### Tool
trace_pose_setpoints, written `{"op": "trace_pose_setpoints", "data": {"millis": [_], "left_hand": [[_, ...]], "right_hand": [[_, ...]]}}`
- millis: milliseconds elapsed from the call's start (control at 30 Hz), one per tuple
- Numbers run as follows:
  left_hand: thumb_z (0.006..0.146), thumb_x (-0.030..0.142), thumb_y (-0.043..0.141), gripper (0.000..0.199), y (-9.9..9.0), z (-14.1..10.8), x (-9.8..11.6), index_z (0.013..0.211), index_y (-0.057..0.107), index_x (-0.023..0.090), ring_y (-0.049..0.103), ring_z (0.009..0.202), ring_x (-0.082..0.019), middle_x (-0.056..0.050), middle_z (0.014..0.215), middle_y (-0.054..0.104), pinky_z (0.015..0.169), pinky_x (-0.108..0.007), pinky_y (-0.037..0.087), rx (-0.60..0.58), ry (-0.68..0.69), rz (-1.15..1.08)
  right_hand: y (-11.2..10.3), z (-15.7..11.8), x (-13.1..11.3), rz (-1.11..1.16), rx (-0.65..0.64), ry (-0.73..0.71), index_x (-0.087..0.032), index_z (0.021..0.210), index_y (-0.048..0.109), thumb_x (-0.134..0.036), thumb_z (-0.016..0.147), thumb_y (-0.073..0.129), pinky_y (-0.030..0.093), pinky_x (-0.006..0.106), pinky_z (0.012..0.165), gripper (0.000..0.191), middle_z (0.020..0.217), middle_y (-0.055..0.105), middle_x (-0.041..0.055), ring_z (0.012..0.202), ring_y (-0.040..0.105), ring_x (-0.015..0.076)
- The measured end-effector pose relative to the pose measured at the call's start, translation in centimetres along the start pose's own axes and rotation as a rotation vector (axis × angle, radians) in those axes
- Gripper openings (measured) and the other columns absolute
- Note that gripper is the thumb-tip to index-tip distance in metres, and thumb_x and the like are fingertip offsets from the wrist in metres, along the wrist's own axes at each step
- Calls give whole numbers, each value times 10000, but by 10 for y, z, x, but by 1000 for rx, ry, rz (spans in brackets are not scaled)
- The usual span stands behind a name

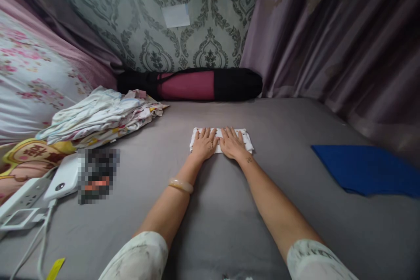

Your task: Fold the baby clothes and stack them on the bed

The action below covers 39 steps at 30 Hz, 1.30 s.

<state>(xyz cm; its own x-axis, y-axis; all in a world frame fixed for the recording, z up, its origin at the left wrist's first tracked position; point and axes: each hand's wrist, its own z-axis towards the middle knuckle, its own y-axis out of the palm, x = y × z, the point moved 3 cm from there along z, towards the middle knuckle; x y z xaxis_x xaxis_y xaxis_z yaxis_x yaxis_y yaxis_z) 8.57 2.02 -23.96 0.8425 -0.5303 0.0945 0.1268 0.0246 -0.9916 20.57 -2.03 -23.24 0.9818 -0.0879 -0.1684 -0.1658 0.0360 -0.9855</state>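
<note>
A white folded cloth [248, 143] with small dark marks lies flat on the grey sheet, in the middle of the view. My left hand [204, 143] rests palm down on its left half, fingers stretched out and pointing away from me. On the right half lies my right hand [232, 142], also flat with its fingers extended. The two thumbs are close together near the cloth's centre. Most of the cloth's middle is hidden beneath the hands. Both arms reach straight forward, and a pale bangle circles the left forearm.
At left are a pile of folded clothes [105, 113], a white power bank [64, 177], a power strip [28, 197] with cables, and a pixelated patch. A blue folded cloth [367, 168] lies right. A black and pink long bag [188, 85] lies along the patterned wall.
</note>
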Motion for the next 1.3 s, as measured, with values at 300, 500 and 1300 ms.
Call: {"op": "trace_pose_setpoints", "data": {"millis": [300,500,1300], "left_hand": [[992,486,186,608,-1,2,-6,1485,333,162,264,1430,-299,-145,1520,363,1164,-504,156,21,-41,40],[986,509,166,630,0,2,-7,1483,336,160,270,1427,-296,-143,1524,356,1161,-493,171,-4,-43,30],[968,481,189,657,-1,-2,-35,1487,314,99,258,1431,-310,-175,1555,272,1151,-470,219,0,-265,-72]], "right_hand": [[-1,2,14,-12,17,104,-109,1499,290,-343,986,214,64,548,1148,569,1562,269,137,1445,175,286],[2,4,17,3,-2,118,-118,1503,281,-346,986,204,60,540,1151,570,1563,268,132,1448,167,278],[9,7,45,5,121,311,20,1468,293,-388,971,237,162,444,1145,646,1555,251,193,1430,193,312]]}}
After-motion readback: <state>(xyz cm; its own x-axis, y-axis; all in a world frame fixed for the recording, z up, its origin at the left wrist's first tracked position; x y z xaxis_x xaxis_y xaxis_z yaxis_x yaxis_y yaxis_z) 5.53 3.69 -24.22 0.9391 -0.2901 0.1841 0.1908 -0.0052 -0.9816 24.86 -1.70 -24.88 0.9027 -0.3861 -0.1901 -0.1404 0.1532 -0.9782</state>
